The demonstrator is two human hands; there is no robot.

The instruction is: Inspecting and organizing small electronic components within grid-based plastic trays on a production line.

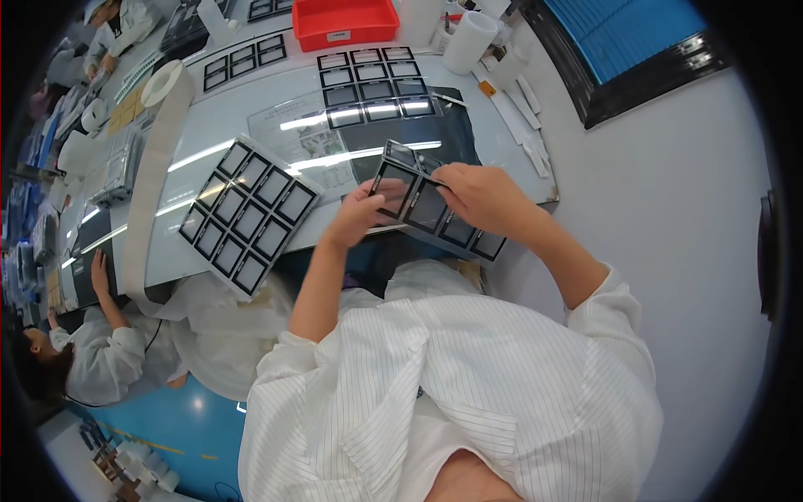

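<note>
Black tray strip (435,209) with square pockets is up off the white workbench (217,142), gripped at both ends: left hand (366,209) pinching its near-left edge, right hand (481,197) closed over the top. Just left, a bigger black grid tray (248,216) lies flat. Further back sit another pocket tray (372,84) and a red bin (345,23). Coworker's hand (100,272) rests far left.

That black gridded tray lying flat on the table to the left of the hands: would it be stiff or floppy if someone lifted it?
The black gridded tray looks thin and is probably light, so it may flex somewhat when lifted by one edge. The similar tray held between the left hand and right hand keeps its shape, hinting at moderate stiffness. Its glossy cells suggest it would slide easily when pushed.
</note>
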